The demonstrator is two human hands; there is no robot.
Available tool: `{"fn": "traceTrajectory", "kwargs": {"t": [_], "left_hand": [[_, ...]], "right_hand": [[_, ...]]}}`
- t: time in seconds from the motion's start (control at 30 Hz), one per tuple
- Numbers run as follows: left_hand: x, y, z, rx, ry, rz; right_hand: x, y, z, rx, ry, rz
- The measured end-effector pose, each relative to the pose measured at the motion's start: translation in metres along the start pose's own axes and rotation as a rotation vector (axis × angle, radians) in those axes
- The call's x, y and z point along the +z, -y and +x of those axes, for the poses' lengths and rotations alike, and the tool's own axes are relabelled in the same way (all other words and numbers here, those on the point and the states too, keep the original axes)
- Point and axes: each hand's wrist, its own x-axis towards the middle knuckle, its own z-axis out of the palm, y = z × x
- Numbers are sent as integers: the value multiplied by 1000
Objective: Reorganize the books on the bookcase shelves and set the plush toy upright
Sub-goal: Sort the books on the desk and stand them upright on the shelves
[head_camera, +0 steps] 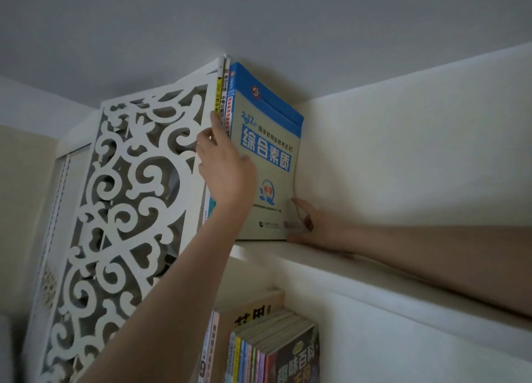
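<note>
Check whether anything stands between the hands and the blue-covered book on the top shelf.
Nothing visible does. The left hand lies against the blue-covered book and the neighbouring books; the right hand touches its lower corner on the top shelf.

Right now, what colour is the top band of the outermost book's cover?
Blue, on the large blue-and-beige paperback book, best seen in the head view.
</note>
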Motion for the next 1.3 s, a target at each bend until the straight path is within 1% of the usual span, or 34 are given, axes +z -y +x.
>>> {"fn": "traceTrajectory", "kwargs": {"t": [0.07,0.13,0.17,0.23,0.3,0.4,0.47,0.5,0.6,0.63,0.73,0.8,0.9,0.97,1.03,1.13,1.2,1.3], "left_hand": [[-3,2,2,46,66,34],[-9,8,-3,85,167,12],[-14,13,-11,90,217,-12],[-22,23,-34,122,300,2],[-25,30,-55,153,335,37],[-18,31,-60,155,283,6],[-13,32,-59,168,242,-4],[-13,35,-56,166,249,-10],[-18,44,-48,155,343,-6],[-19,44,-47,165,342,15],[-15,45,-52,193,245,50],[-12,49,-48,191,213,12],[-15,61,-34,156,271,-20],[-14,64,-35,145,269,-26],[-14,63,-37,140,247,-27],[-15,62,-35,128,281,24],[-19,59,-36,164,267,131],[-19,52,-39,367,153,290]], "right_hand": [[1,1,0,10,-32,-74],[1,4,-1,41,-84,-191],[2,5,-2,38,-89,-195],[1,7,-3,-11,-50,-99],[2,7,-3,-41,-23,-20],[3,12,0,-22,-14,36],[5,15,-1,-25,33,30],[7,16,0,-26,42,28],[8,19,-1,-36,26,29],[8,20,-1,-48,11,49],[7,22,-2,-81,24,93],[8,21,-2,-93,61,126],[11,20,1,-117,118,186],[11,20,0,-123,140,195],[11,20,0,-133,142,193],[11,19,-1,-132,126,187],[9,19,1,-125,84,183],[2,23,4,-133,-1,303]]}}
